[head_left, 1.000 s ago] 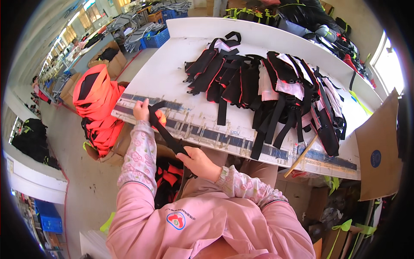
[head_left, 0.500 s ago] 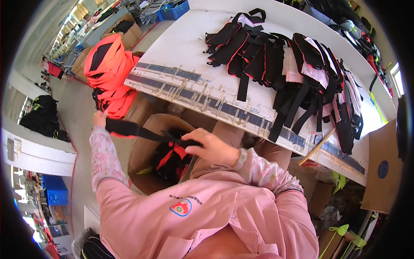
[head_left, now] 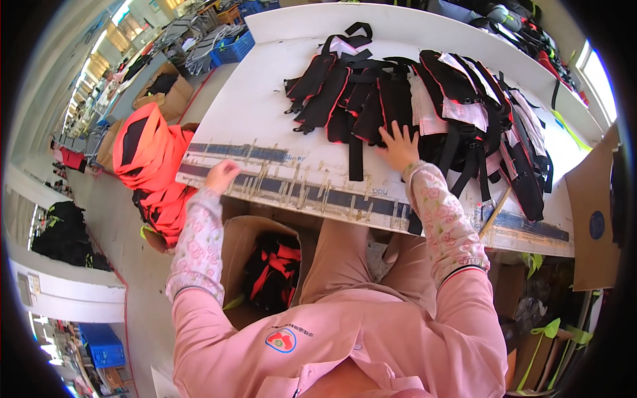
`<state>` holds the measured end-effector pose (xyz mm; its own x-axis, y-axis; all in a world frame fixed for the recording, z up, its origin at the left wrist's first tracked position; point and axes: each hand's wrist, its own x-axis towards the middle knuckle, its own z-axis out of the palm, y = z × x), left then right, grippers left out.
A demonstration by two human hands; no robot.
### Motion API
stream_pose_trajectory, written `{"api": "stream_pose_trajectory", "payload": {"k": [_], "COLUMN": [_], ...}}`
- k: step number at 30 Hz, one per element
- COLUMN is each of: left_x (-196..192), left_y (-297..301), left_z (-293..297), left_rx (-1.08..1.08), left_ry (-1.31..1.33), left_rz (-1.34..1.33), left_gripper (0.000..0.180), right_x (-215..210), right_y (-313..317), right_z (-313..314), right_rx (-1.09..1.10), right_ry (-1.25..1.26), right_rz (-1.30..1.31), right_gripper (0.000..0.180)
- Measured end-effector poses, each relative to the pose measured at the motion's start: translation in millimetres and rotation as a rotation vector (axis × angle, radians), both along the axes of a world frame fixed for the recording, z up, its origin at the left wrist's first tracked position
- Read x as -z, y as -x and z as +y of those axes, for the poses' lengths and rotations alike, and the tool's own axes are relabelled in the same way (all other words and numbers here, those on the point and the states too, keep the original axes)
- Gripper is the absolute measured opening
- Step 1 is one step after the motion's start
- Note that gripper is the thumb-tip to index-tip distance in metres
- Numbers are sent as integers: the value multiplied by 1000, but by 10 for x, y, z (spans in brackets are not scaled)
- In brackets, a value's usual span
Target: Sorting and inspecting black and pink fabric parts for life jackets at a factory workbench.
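fingers spread | right hand (head_left: 398, 147) on black straps (head_left: 371, 99) | left hand (head_left: 222, 176) on table edge (head_left: 265, 174)

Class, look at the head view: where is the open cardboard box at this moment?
The cardboard box sits on the floor under the near edge of the white table, lower left of centre, between the person's knee and the orange bags, below the left hand.

viewpoint: one head-worn fisheye camera, sitting above the person's pink-clad shoulders.
direction: looks steeply down and forward over the white desk (head_left: 265, 99).
nearness: close to the desk's near edge, with its far edge curving away toward the rim.
coverage: the desk, the floor and the cardboard box (head_left: 249, 245) under its near edge.
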<state>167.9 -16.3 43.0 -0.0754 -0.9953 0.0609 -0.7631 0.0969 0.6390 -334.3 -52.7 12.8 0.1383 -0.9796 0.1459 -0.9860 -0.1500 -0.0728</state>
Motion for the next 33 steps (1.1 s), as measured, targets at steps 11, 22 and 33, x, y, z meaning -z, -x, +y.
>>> {"api": "stream_pose_trajectory", "payload": {"k": [11,22,33], "left_x": [126,371,126], "left_y": [1965,1897,1771], "left_z": [-2146,-2605,-1659], "left_rx": [31,-69,111], "left_ry": [378,-169,-114], "left_rz": [-217,-295,-532], "left_gripper": [53,85,59], "right_x": [-30,-160,-166], "right_y": [-104,-97,-129], "right_z": [179,153,162], "right_rx": [-55,-84,-94], "right_ry": [50,-12,8], "right_rz": [-58,-153,-157], "right_gripper": [71,76,79]}}
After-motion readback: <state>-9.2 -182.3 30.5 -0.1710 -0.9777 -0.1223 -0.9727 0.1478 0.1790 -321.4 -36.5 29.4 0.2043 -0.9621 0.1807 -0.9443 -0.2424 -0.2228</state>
